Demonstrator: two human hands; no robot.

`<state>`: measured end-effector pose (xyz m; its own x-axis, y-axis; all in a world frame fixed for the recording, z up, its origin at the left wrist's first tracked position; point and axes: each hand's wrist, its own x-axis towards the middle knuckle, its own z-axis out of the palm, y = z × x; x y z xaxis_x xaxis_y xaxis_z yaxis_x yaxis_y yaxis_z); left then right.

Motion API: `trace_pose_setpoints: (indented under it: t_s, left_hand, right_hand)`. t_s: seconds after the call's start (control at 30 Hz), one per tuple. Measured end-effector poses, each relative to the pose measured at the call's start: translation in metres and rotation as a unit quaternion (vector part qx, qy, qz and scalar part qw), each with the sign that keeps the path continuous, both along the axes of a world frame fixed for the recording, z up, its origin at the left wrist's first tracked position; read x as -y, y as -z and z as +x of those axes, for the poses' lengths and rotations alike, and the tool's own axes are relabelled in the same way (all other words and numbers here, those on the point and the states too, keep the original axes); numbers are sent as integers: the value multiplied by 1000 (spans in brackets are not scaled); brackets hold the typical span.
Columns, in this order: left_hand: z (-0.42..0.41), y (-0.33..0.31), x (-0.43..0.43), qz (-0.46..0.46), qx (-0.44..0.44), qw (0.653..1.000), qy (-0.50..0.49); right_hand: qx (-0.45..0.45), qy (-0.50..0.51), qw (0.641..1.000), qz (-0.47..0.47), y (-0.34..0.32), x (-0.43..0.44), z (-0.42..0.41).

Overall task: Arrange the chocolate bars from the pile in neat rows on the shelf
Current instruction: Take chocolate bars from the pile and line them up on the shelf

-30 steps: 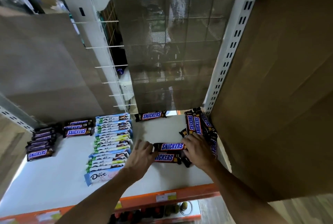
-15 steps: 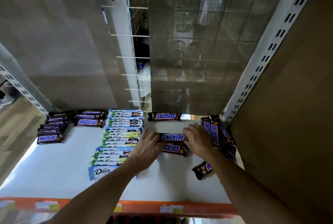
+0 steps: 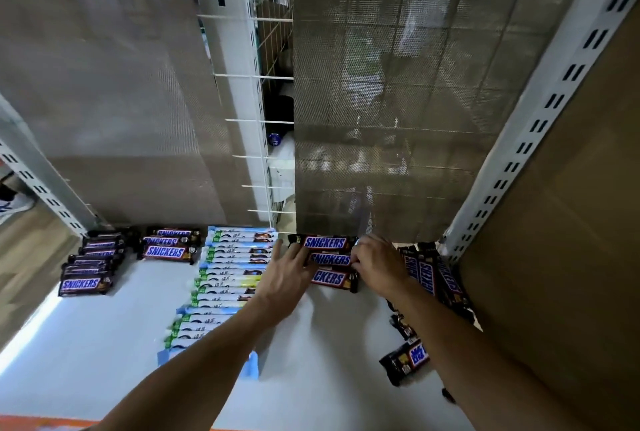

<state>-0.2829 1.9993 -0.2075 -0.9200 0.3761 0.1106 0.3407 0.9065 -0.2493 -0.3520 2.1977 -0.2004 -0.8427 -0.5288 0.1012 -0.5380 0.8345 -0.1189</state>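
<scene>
On the white shelf (image 3: 104, 344), left hand (image 3: 284, 278) lies flat, fingers spread, against three stacked Snickers bars (image 3: 329, 260); right hand (image 3: 377, 266) pinches their other ends; pile (image 3: 429, 274) just beside.

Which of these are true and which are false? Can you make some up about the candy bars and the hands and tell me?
1. Both hands touch Snickers bars in the row at the back of the shelf. True: the left hand and right hand are at the two ends of the new row.
2. That row shows three Snickers bars. True.
3. The light blue and green bars lie right of the hands. False: they lie left of them.
4. The pile is all gone. False: bars remain heaped at the right.
5. One bar lies alone near the right forearm. True.
</scene>
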Motion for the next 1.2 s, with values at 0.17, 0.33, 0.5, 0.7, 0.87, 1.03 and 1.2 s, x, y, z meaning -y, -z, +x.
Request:
trace_pose_setpoints:
  t_s: [0.17,0.33,0.5,0.7,0.87,1.03,1.2]
  left_hand:
    - [-9,3,-1,-35,-13,999,-29]
    - [-15,2,-1,-42,-3,999,-31]
    - [-19,1,-3,-36,-12,999,-32]
    - [-19,1,-2,-31,-1,998,-50]
    - [-16,2,5,-18,-5,999,-41]
    - [0,-2,10,14,12,999,-29]
    - [15,-13,12,34,67,997,-18]
  right_hand:
    - [2,-10,1000,-10,4,-1,-7]
    - [16,-14,1000,-19,4,1,-11]
    - [35,-9,999,-29,4,0,-13]
    - [18,-3,997,-73,4,-7,-4]
    - [-41,20,995,-89,9,-14,9]
    - [-64,49,995,-65,5,-19,32]
    - [-12,59,998,-31,-3,-26,59]
